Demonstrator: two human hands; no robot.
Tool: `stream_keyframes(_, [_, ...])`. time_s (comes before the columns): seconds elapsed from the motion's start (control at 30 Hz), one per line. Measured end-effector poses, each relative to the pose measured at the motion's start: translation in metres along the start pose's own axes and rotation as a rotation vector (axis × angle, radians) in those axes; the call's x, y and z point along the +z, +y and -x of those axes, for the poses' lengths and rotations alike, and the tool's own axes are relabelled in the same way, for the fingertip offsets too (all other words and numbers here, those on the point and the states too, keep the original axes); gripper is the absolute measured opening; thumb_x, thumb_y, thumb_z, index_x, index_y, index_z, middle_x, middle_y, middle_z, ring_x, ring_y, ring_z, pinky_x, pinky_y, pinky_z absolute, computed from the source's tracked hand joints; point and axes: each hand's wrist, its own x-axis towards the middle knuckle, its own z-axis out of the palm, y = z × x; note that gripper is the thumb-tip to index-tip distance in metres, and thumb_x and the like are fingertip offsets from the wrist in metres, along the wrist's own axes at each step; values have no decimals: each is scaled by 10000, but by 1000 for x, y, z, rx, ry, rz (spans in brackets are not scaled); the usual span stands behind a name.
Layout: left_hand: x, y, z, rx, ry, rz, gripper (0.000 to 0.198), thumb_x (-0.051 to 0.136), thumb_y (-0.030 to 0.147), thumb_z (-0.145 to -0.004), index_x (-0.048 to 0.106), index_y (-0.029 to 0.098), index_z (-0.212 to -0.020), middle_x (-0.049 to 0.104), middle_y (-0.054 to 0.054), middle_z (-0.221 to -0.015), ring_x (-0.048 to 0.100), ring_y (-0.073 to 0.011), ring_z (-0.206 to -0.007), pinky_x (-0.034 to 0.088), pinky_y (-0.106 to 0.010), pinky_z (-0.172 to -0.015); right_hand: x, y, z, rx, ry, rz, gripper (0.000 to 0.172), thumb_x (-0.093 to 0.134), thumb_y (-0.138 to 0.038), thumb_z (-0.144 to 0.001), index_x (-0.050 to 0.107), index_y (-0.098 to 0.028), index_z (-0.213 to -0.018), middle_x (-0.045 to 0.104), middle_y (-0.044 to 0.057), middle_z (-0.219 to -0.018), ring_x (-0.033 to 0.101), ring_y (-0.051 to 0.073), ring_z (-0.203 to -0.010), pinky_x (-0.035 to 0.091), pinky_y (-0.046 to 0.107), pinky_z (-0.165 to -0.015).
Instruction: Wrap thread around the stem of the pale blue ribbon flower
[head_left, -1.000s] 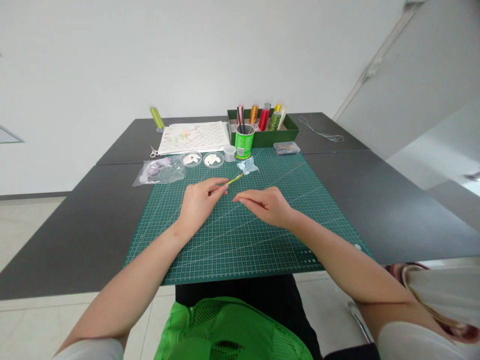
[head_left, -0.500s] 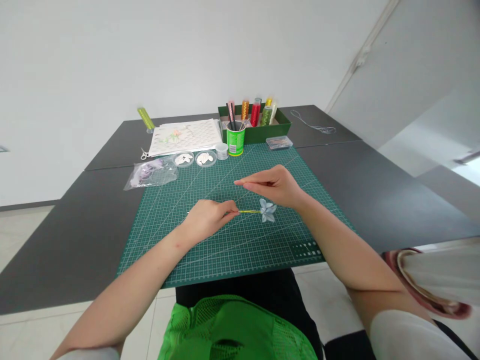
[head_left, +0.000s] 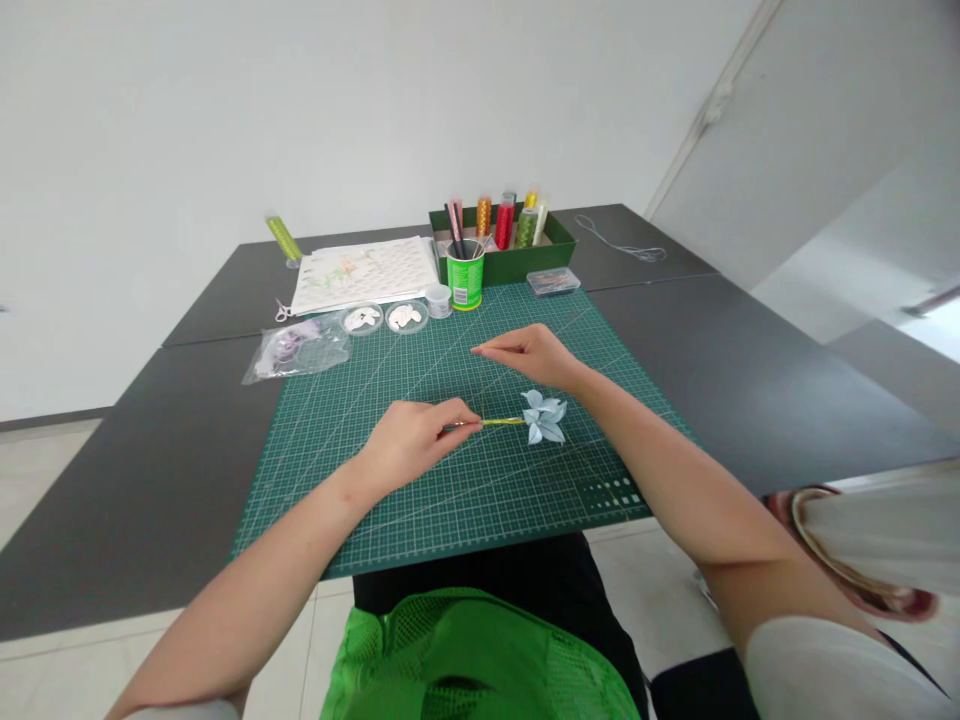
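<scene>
Over the green cutting mat [head_left: 360, 510], my left hand [head_left: 416, 440] pinches the thin yellow-green stem [head_left: 502, 421] of an artificial flower. The flower's pale blue, pointed petals [head_left: 544, 418] face right, clear of the fingertips. My right hand [head_left: 529, 355] is raised above and beyond the stem, thumb and fingers pressed together in a pinch. Whatever lies in that pinch, perhaps something very fine, is too small to make out.
Behind the mat stand a green can [head_left: 466, 278] of tools, a dark green box [head_left: 517, 265] of thread spools and a clear case [head_left: 553, 282]. Dishes of white pieces [head_left: 363, 318], a plastic bag [head_left: 296, 348], white scissors [head_left: 282, 311] and patterned sheets [head_left: 405, 262] lie left.
The blue flower has turned about its stem, so its petals show from another side. My right hand has shifted slightly up, still pinched. My left hand keeps its hold on the stem.
</scene>
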Motion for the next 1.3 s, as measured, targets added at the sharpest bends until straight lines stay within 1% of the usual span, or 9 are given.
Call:
stream_keyframes(0.2, [-7, 0, -1, -104, 263, 61, 200, 608, 373, -983, 735, 227, -934, 761, 49, -760, 587, -60, -505, 393, -176, -502, 14, 17, -4, 83, -104, -52, 342, 651, -441, -881, 808, -173, -1026, 792, 91, -1002, 720, 229, -910, 562, 350, -833])
stream_keyframes(0.33, [-12, -3, -3, -252, 440, 143, 124, 688, 325, -919, 754, 221, -914, 781, 31, -783, 664, -89, -585, 443, -178, -534, 23, 14, -1, 88, -138, -56, 330, 668, -447, -865, 810, -179, -994, 792, 73, -958, 714, 219, -886, 555, 334, -821])
stream_keyframes(0.43, [-14, -6, -4, -337, 508, 201, 130, 682, 316, -912, 761, 213, -924, 792, 11, -821, 709, -119, -678, 484, -197, -588, 27, 3, 3, 62, -271, -79, 340, 630, -440, -898, 801, -199, -1067, 796, 51, -1012, 718, 195, -893, 542, 302, -801])
stream_keyframes(0.53, [-16, -12, -6, -414, 548, 208, 161, 670, 346, -918, 763, 215, -933, 789, 8, -822, 677, -115, -633, 482, -216, -583, 29, -7, 6, 18, -389, -60, 324, 627, -414, -911, 802, -194, -1072, 795, 62, -1031, 718, 180, -860, 524, 283, -761])
stream_keyframes(0.67, [-19, -22, -9, -469, 550, 171, 149, 682, 339, -906, 760, 214, -919, 771, 17, -785, 667, -117, -634, 499, -224, -603, 28, -12, 7, -35, -467, -38, 317, 635, -398, -916, 808, -172, -1055, 777, 41, -798, 643, 137, -662, 463, 256, -648])
stream_keyframes(0.8, [-20, -30, -11, -488, 526, 144, 137, 669, 311, -906, 758, 207, -919, 768, 14, -792, 673, -123, -662, 509, -230, -632, 21, -21, 8, -60, -508, -44, 331, 631, -393, -926, 805, -144, -1056, 533, -53, -496, 398, 80, -481, 319, 230, -530])
stream_keyframes(0.93, [-21, -34, -12, -520, 504, 134, 135, 661, 297, -904, 758, 204, -899, 769, 12, -796, 659, -121, -646, 489, -233, -619, 13, -31, 11, -39, -507, -117, 336, 645, -397, -917, 806, -125, -1032, 479, -61, -497, 304, 62, -473, 246, 226, -493])
stream_keyframes(1.17, [-22, -36, -12, -562, 439, 167, 143, 668, 306, -884, 761, 199, -867, 777, 8, -785, 637, -121, -595, 460, -232, -576, 2, -38, 15, -53, -437, -248, 325, 679, -420, -899, 810, -128, -952, 484, -52, -491, 293, 55, -472, 225, 222, -467])
stream_keyframes(1.3, [-20, -37, -12, -517, 293, 187, 130, 680, 301, -876, 753, 203, -831, 779, 1, -783, 683, -148, -661, 480, -240, -617, -4, -46, 17, -81, -350, -310, 339, 701, -450, -884, 817, -136, -943, 526, -37, -507, 279, 54, -471, 189, 239, -449])
